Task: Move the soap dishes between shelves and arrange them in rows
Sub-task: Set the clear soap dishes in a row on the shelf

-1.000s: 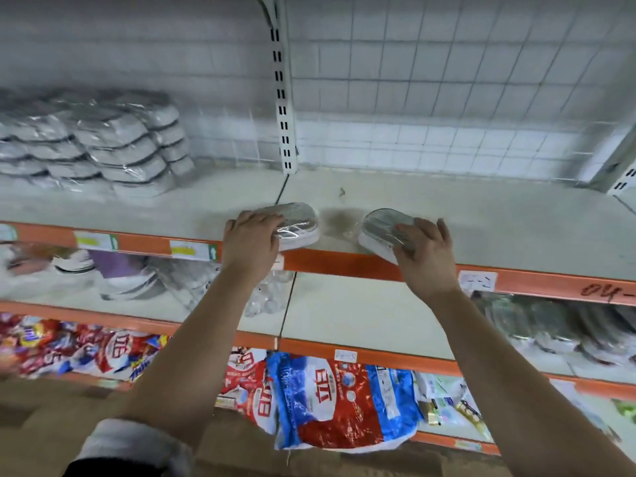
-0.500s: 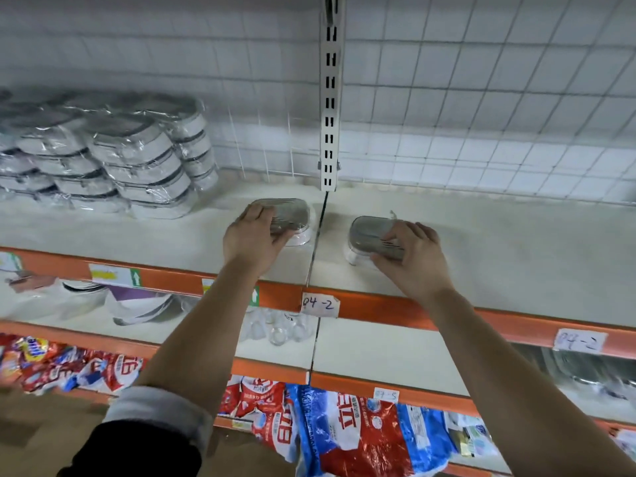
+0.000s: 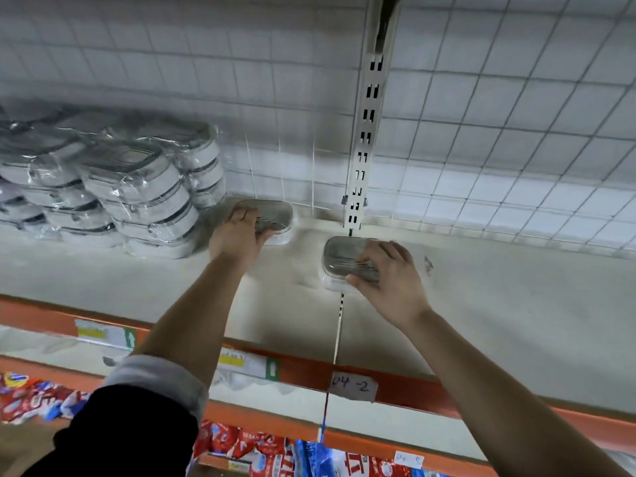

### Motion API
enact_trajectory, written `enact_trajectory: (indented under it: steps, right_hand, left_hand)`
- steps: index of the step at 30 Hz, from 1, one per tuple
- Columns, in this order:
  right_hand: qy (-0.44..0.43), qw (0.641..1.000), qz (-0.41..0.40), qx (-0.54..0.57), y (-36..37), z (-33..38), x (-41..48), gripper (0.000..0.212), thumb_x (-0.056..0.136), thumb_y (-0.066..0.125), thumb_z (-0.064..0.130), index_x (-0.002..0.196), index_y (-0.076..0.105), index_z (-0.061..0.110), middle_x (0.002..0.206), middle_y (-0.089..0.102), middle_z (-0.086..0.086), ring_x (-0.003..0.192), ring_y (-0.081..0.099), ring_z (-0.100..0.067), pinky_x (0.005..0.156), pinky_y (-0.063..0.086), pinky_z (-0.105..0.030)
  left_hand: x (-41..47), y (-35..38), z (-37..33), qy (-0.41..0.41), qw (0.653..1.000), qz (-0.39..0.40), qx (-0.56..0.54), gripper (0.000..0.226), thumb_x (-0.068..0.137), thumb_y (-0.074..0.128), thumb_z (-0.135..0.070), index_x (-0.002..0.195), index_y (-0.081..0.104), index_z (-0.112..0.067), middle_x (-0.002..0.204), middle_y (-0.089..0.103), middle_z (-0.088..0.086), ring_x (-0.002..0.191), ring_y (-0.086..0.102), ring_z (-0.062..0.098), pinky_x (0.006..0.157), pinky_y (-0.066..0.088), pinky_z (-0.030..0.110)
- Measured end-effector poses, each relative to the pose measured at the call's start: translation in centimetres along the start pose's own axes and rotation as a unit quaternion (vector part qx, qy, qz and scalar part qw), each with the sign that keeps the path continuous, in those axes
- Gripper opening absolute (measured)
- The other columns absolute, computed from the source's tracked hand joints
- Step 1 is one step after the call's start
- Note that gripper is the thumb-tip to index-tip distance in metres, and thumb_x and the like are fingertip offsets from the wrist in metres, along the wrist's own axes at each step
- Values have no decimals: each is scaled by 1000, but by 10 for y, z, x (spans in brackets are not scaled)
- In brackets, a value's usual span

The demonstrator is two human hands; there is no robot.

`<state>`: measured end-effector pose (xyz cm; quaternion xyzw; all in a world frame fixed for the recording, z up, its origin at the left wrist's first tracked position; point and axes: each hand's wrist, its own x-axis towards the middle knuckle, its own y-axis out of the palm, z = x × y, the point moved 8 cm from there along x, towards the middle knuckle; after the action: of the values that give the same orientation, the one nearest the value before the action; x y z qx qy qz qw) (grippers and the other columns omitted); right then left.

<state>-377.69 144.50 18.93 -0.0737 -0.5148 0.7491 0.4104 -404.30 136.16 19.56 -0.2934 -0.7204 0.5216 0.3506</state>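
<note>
Glossy film, matt paint
The soap dishes (image 3: 137, 187) are wrapped in shiny, crinkled clear film; the shelf (image 3: 499, 304) is coated matt off-white; the slotted upright (image 3: 366, 132) is made of painted metal.

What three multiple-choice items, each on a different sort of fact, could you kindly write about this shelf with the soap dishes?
1. Where is the left soap dish?
A) at the shelf's near edge
B) far back, beside the wrapped stack
C) on the lower shelf

2. What colour is the shelf's front rail?
A) blue
B) green
C) orange

3. What is the right hand doing?
A) gripping the right soap dish
B) hanging idle
C) peeling a label

Answers:
1 B: the left hand holds it far back, next to the stack.
2 C: the rail shows orange around the 04-2 label.
3 A: its fingers curl over the dish's grey top.
</note>
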Motion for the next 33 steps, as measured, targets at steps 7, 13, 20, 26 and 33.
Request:
enact_trajectory:
  steps: [7,13,20,26,33]
  right_hand:
    - [10,996,-69,52,8,16,10,39,76,65,44,100,61,14,107,60,0,109,47,-14,107,36,-44]
    - [73,995,-59,24,27,24,9,40,75,64,54,103,56,27,114,54,8,117,50,-29,93,28,-24]
    - [103,987,-126,3,39,48,-1,32,78,80,32,102,61,20,120,54,2,118,48,-35,84,21,-15]
    - [111,974,-196,-6,31,70,3,30,75,77,32,98,62,19,116,56,-2,109,53,-36,85,22,-17]
    - [64,970,-228,60,35,124,66,40,76,71,41,105,62,15,116,54,-6,112,52,-25,105,38,-43]
  left_hand:
    - [30,11,13,13,999,38,9,59,102,43,-46,148,34,-10,153,31,11,126,50,35,96,45,42]
    - [39,14,19,65,997,33,4,59,104,41,-42,151,29,-9,158,25,11,145,27,29,108,35,41]
    - [37,13,26,129,992,8,-11,56,106,40,-25,156,22,-8,163,18,12,152,11,26,120,11,36]
    - [-17,-15,31,288,949,-56,-117,34,92,54,-7,126,61,-5,132,59,16,111,63,36,85,52,42]
    - [-68,-41,64,395,900,-78,-169,30,91,44,-30,92,68,-13,89,66,3,72,66,25,56,55,33]
